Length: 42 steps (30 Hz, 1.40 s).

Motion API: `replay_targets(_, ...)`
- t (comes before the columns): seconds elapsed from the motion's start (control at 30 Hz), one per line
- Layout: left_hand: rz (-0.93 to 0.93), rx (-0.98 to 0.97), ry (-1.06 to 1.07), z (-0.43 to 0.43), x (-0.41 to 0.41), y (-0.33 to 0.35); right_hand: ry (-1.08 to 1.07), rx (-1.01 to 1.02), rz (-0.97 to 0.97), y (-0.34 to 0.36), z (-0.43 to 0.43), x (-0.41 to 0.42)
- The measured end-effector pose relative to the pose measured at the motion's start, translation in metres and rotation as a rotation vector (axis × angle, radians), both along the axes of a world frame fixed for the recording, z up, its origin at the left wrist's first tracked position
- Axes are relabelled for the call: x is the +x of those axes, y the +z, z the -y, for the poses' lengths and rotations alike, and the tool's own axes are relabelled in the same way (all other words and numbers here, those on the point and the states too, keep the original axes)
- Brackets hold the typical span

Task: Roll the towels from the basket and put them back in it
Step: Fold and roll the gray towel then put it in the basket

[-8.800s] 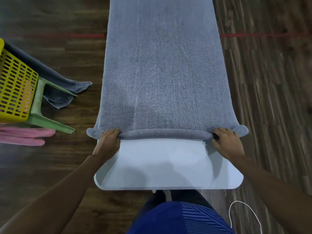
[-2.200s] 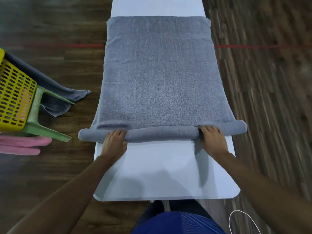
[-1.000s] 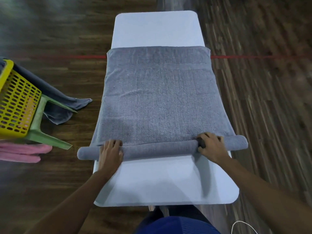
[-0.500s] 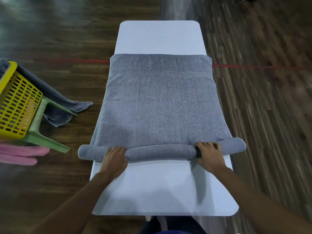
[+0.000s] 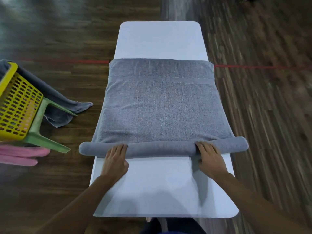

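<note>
Left of the table (image 5: 160, 39), a yellow basket (image 5: 16, 105) sits on a green stool (image 5: 40, 132), with a grey cloth (image 5: 64, 107) hanging from it and pink towels (image 5: 20, 154) nearby. The grey towel (image 5: 160, 107) lies on the table with its near end in a roll (image 5: 160, 148). The left hand (image 5: 115, 162) and right hand (image 5: 210, 160) press on the roll with fingers laid fairly straight, unclenched.

Both bare forearms reach forward from the lower corners, the left forearm (image 5: 74, 206) angling in from the left and the right forearm (image 5: 253, 200) from the right. The left hand (image 5: 115, 160) and right hand (image 5: 210, 160) lie palm down, well apart. Each hand's fingers are straight and close together, pressing on the towel roll (image 5: 160, 148), with the thumbs tucked at its near side.
</note>
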<state>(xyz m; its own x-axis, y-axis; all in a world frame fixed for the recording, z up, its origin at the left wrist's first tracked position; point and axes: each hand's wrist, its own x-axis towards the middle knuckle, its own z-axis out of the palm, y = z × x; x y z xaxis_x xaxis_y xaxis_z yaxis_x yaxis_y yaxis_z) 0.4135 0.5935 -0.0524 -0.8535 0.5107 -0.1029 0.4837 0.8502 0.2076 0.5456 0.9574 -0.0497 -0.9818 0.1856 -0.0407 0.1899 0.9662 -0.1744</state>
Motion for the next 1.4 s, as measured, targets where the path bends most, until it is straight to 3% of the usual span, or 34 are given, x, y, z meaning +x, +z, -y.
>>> replay_targets(0.17,-0.041,-0.004,0.017,-0.008,-0.011,0.004,-0.068,-0.043,0.142,0.011,-0.003,-0.012)
replay_targets(0.23,-0.007,-0.037,-0.01,-0.005,-0.015,0.015,-0.063,-0.06,0.3,0.026,-0.004,-0.021)
replay_targets(0.33,0.176,-0.102,-0.026,-0.001,-0.02,0.024,-0.101,-0.156,0.578,0.038,-0.009,-0.033)
replay_targets(0.4,0.276,-0.097,0.011,0.001,-0.025,0.026,-0.161,-0.231,0.659,0.036,-0.013,-0.035)
replay_targets(0.47,0.209,-0.021,0.013,0.004,-0.027,0.024,-0.19,-0.178,0.524,0.028,-0.014,-0.031)
replay_targets(0.6,-0.021,0.144,-0.014,-0.003,-0.023,0.02,-0.139,-0.088,0.026,0.013,0.0,-0.021)
replay_targets(0.67,-0.014,0.094,-0.065,-0.005,-0.018,0.02,-0.075,-0.082,-0.018,0.009,0.008,-0.011)
replay_targets(0.77,0.057,-0.055,-0.124,-0.003,-0.007,0.016,0.005,-0.018,0.106,0.003,0.015,0.005)
replay_targets(0.87,0.057,-0.02,-0.097,-0.001,-0.003,0.011,-0.036,-0.042,0.162,0.003,0.015,0.007)
replay_targets(0.97,0.17,-0.039,-0.067,-0.001,-0.003,0.019,-0.021,-0.012,0.298,0.02,0.01,-0.004)
replay_targets(1.07,0.304,-0.099,-0.055,0.002,-0.006,0.022,-0.031,-0.134,0.593,0.035,-0.001,-0.02)
replay_targets(1.13,0.309,-0.055,-0.033,0.003,-0.006,0.024,-0.069,-0.215,0.665,0.039,-0.005,-0.025)
replay_targets(1.2,0.169,0.004,-0.043,0.005,-0.005,0.023,-0.12,-0.175,0.553,0.035,-0.008,-0.027)
replay_targets(1.33,0.002,0.145,-0.031,0.001,0.0,0.02,-0.146,-0.06,0.034,0.019,-0.002,-0.018)
replay_targets(1.4,-0.036,0.158,-0.043,0.001,0.005,0.019,-0.12,-0.078,-0.049,0.015,0.005,-0.006)
